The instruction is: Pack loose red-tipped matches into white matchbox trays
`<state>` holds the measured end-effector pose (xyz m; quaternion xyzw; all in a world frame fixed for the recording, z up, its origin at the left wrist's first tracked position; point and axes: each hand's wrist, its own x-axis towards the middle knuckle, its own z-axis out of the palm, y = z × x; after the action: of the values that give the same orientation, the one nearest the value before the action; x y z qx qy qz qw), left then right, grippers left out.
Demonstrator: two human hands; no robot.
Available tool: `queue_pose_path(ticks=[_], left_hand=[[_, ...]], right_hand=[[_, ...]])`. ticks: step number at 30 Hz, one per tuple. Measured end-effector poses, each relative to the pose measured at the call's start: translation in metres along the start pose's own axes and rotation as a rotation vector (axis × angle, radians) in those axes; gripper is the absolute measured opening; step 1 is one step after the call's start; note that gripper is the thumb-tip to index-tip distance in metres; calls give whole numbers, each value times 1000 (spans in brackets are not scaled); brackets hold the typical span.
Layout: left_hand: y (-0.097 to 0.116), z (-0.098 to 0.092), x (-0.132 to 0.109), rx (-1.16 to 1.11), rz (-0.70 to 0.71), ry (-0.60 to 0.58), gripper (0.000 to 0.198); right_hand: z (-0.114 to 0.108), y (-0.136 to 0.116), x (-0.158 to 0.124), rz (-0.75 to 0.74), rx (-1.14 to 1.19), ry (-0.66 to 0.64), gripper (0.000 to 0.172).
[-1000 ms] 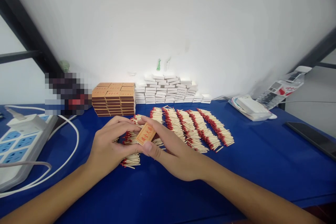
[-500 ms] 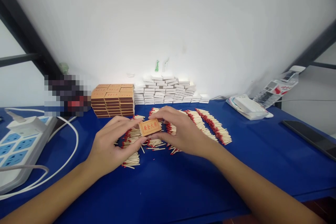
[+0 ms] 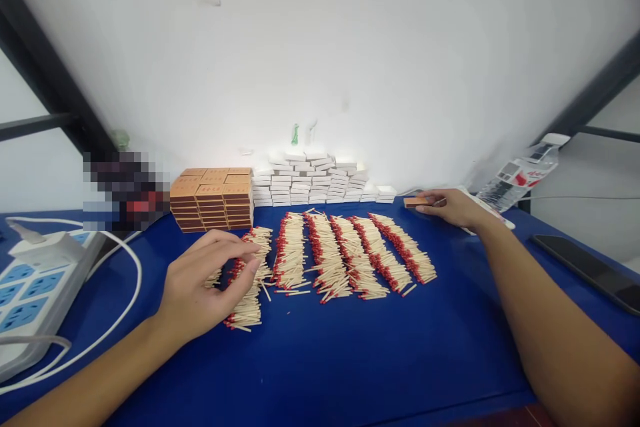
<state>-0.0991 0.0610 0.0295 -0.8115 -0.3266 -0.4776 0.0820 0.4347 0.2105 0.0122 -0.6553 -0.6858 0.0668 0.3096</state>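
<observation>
At the back right, my right hand grips a matchbox by its end, at the right of the white trays. My left hand hovers over the leftmost matches with thumb and fingers apart and nothing between them. Several rows of loose red-tipped matches lie across the middle of the blue table. Behind my left hand stands a block of stacked orange-topped matchboxes. Beside it, small white matchbox trays are piled against the wall.
A white power strip with looping cables lies at the left edge. On the right are a plastic bottle leaning at the wall, a white packet partly behind my right hand, and a black phone. A blurred patch covers something at the back left.
My left hand has let go of the matchbox and stayed over the left matches. My right hand has carried the box to the back right, uncovering the match rows.
</observation>
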Motion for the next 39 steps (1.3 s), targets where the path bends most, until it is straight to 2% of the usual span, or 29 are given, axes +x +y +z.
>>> queue_pose_path(ticks=[4, 8, 12, 16, 23, 29, 34, 39], left_hand=[[0, -1, 1, 14, 4, 0, 14], [0, 0, 2, 3, 6, -2, 12], [-1, 1, 2, 11, 1, -6, 12], [-2, 0, 2, 14, -5, -4, 12], [-3, 0, 1, 29, -11, 1, 13], [-4, 0, 1, 25, -14, -2, 13], [-5, 0, 1, 23, -6, -9, 13], [-9, 2, -1, 23, 1, -24, 14]], right_hand=[[26, 16, 14, -1, -85, -21, 22], [41, 22, 18, 20, -169, 31, 34], [51, 20, 16, 31, -228, 88, 47], [59, 13, 15, 44, -269, 118, 44], [64, 4, 12, 27, -292, 127, 44], [61, -12, 8, -74, -269, 185, 44], [61, -29, 5, -176, -219, 187, 39], [64, -38, 2, -197, -202, 188, 27]])
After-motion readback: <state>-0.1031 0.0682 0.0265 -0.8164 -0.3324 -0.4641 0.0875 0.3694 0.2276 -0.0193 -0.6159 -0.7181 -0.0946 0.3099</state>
